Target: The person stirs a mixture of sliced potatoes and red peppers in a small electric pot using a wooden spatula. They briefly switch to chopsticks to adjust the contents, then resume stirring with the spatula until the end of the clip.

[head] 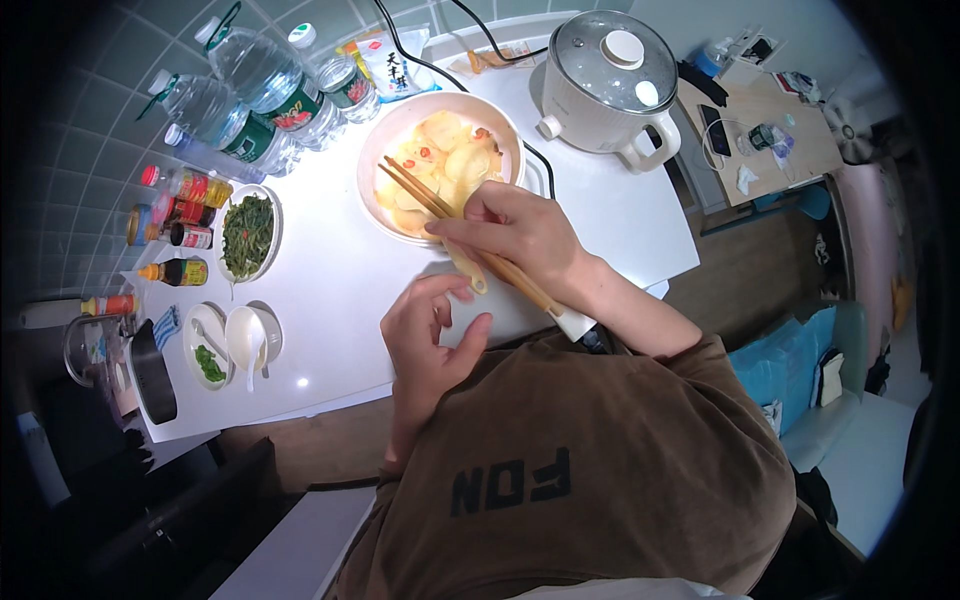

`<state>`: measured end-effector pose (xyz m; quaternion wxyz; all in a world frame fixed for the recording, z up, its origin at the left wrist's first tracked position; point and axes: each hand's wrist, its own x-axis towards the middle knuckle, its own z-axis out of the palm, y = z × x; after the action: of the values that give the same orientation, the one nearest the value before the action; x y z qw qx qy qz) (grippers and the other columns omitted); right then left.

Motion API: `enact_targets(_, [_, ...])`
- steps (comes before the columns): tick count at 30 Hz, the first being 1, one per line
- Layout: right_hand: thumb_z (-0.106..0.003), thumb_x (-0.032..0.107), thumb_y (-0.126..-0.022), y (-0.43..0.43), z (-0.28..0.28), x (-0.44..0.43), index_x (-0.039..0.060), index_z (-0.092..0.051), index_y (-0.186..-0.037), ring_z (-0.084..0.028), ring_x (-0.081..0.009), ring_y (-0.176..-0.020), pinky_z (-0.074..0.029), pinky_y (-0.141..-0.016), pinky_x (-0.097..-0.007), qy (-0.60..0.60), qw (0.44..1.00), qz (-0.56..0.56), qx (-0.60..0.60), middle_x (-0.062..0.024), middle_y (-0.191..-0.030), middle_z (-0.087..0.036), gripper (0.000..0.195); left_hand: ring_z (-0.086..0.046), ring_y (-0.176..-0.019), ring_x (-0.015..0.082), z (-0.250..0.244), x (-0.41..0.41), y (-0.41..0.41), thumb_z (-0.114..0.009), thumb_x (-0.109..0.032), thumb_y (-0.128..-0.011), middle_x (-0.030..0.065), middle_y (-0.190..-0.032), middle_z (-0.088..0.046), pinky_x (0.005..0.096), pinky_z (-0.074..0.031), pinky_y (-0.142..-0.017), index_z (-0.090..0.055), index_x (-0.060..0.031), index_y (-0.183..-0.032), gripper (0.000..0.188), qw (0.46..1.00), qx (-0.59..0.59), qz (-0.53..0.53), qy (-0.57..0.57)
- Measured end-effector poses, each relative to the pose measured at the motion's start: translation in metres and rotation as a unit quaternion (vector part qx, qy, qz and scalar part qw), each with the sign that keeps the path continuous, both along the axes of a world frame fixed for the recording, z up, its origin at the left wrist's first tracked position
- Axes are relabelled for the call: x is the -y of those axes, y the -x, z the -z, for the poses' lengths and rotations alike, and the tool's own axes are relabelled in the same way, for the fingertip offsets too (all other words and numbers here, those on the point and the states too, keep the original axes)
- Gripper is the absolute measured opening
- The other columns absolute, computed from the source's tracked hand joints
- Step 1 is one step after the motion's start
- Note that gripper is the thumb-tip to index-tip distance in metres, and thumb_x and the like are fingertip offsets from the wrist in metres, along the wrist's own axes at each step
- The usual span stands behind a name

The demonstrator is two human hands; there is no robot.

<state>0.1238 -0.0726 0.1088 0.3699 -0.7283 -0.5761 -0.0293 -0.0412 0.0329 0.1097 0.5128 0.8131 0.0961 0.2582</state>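
Observation:
My right hand (517, 236) is closed around a pair of wooden chopsticks (412, 184). Their tips point over the pale pink pan (365, 176), above thin yellow slices (442, 135), probably potato, with bits of red chili. Below that hand a pale yellow handle (466, 268) with a hole in its end sticks out past the pan's near rim; what it belongs to is hidden. Near this handle, my left hand (431, 330) hangs with fingers apart, holding nothing. A white and black piece (577, 326) shows under my right forearm, partly hidden.
A lidded white electric pot (600, 112) stands right of the pan, with black cords behind. Large water bottles (247, 90) line the tiled wall. To the left are a plate of cooked greens (249, 236), sauce bottles (187, 271), and a white bowl with a spoon (251, 337).

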Motion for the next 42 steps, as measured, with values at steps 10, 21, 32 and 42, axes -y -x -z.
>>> enact_targets(10, [-0.077, 0.020, -0.077, 0.016, -0.019, -0.013, 0.0165, -0.076, -0.098, -0.059, -0.0165, -0.067, -0.045, -0.049, -0.0312, -0.146, 0.983, -0.075, 0.085, 0.0007, -0.078, -0.053, 0.022, -0.065, -0.059, 0.0059, -0.042, 0.023, -0.001, -0.069, -0.009, -0.090, 0.0062, -0.069, -0.068, 0.0207, -0.044, -0.052, -0.068, 0.0052, -0.088, 0.014, 0.944, -0.160, 0.039, 0.286])
enact_targets(21, [-0.072, -0.007, -0.072, 0.020, -0.020, -0.013, -0.0006, -0.067, -0.123, -0.054, -0.0110, -0.055, -0.043, -0.049, -0.0248, -0.148, 0.984, -0.096, -0.007, -0.0037, -0.073, -0.060, 0.051, -0.058, -0.051, 0.0075, -0.015, 0.007, 0.031, -0.049, -0.010, -0.101, 0.0059, -0.069, -0.064, 0.0212, -0.044, -0.047, -0.059, 0.0032, -0.090, 0.020, 0.942, -0.030, 0.068, 0.328])
enact_targets(32, [-0.065, -0.005, -0.081, -0.008, -0.007, -0.008, -0.0019, -0.054, -0.138, -0.055, -0.0063, -0.057, -0.044, -0.051, -0.0204, -0.105, 0.991, -0.025, -0.076, -0.0021, -0.074, -0.061, 0.057, -0.051, -0.056, 0.0163, 0.052, -0.089, 0.145, -0.043, -0.017, -0.100, 0.0068, -0.060, -0.052, 0.0329, -0.044, -0.057, -0.060, -0.0023, -0.088, 0.026, 0.847, -0.110, -0.519, 0.021])
enact_targets(42, [-0.077, 0.017, -0.077, -0.004, -0.018, -0.013, 0.0018, -0.067, -0.121, -0.057, -0.0118, -0.057, -0.048, -0.055, -0.0262, 0.043, 0.994, -0.082, -0.064, -0.0042, -0.068, -0.059, 0.047, -0.035, -0.043, 0.0050, 0.087, -0.127, 0.169, -0.043, -0.018, -0.103, -0.0022, -0.060, -0.047, 0.0207, -0.025, -0.039, -0.061, -0.0010, -0.097, 0.026, 0.798, 0.020, -0.456, 0.393])
